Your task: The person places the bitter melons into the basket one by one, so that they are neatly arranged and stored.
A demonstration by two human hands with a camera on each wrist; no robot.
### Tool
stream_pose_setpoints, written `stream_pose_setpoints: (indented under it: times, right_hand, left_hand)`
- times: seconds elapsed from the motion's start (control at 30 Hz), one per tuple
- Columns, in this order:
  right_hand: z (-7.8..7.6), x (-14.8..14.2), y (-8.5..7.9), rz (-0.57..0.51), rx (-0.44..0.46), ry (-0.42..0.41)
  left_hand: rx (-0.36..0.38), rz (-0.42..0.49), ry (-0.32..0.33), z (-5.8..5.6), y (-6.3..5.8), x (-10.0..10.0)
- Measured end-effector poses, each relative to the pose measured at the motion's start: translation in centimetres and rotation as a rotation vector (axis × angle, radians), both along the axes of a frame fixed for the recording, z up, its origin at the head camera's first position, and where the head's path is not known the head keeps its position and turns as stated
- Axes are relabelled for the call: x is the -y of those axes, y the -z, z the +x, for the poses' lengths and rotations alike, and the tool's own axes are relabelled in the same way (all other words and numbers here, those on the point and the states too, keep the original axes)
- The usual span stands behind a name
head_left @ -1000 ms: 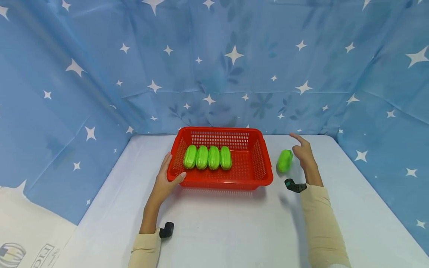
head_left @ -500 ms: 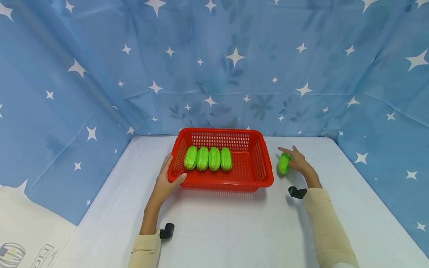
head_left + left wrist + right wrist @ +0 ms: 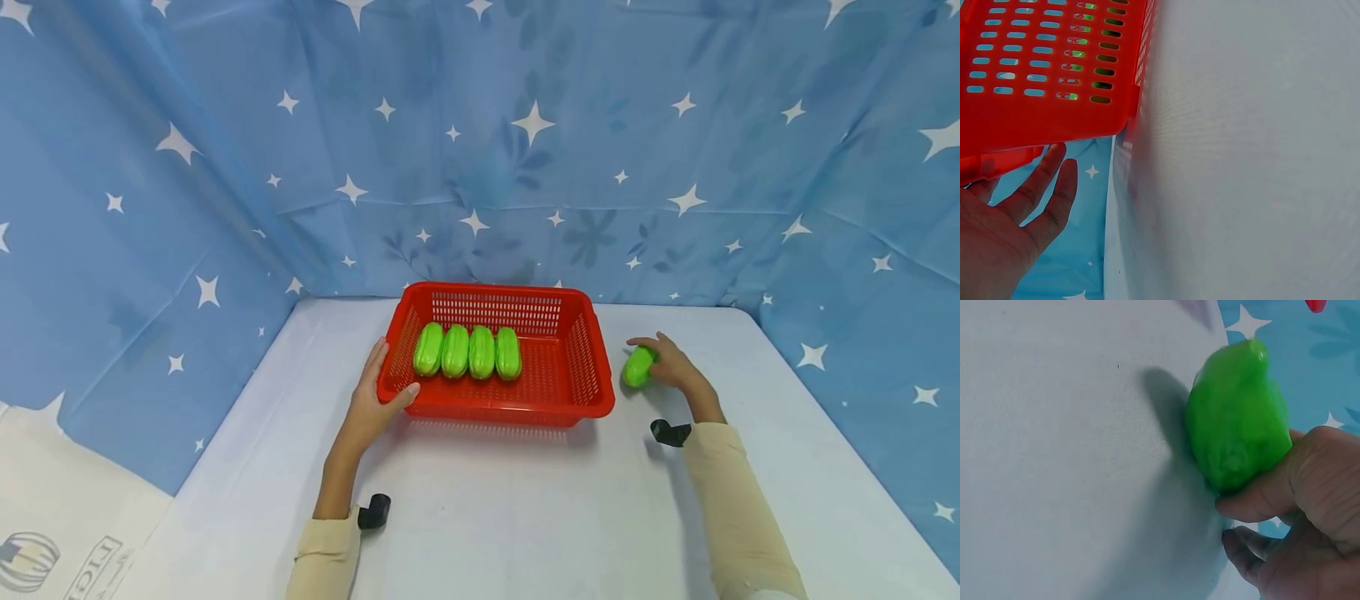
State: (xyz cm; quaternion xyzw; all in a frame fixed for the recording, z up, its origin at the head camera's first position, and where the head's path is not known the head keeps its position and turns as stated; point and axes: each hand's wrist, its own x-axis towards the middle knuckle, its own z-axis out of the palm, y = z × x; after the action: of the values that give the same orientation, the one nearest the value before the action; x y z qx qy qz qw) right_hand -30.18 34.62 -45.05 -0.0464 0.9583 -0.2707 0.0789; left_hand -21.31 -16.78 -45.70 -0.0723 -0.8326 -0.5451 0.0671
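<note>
A red plastic basket (image 3: pixel 487 408) with slotted walls stands on the white table. Inside, at its left, several glossy green ribbed pieces (image 3: pixel 454 350) lie side by side. My left hand (image 3: pixel 369 410) rests at the basket's front left corner, its fingers nearly straight along the side and the thumb over the front rim. In the left wrist view two fingers (image 3: pixel 1054 200) stretch beneath the rim. To the right of the basket, my right hand (image 3: pixel 678 369) holds a green lobed vegetable-like piece (image 3: pixel 638 367) between thumb and fingers. Its smooth, knobbed surface fills much of the right wrist view.
White cloth covers the table (image 3: pixel 480 508). Blue curtains (image 3: pixel 487 167) with white stars hang behind it and along both sides. The basket's right wall (image 3: pixel 583 354) stands a short way left of my right hand.
My right hand has come down from behind and right of the green piece and taken hold of it. The piece has tilted slightly. My left hand keeps its place on the basket.
</note>
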Motion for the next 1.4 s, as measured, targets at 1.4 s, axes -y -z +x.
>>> stream_pose_setpoints:
  times: [1.4]
  right_hand:
    - [2.4, -0.8, 0.8, -0.575, -0.127, 0.361]
  left_hand:
    - [0.0, -0.009, 0.005, 0.1, -0.4, -0.1]
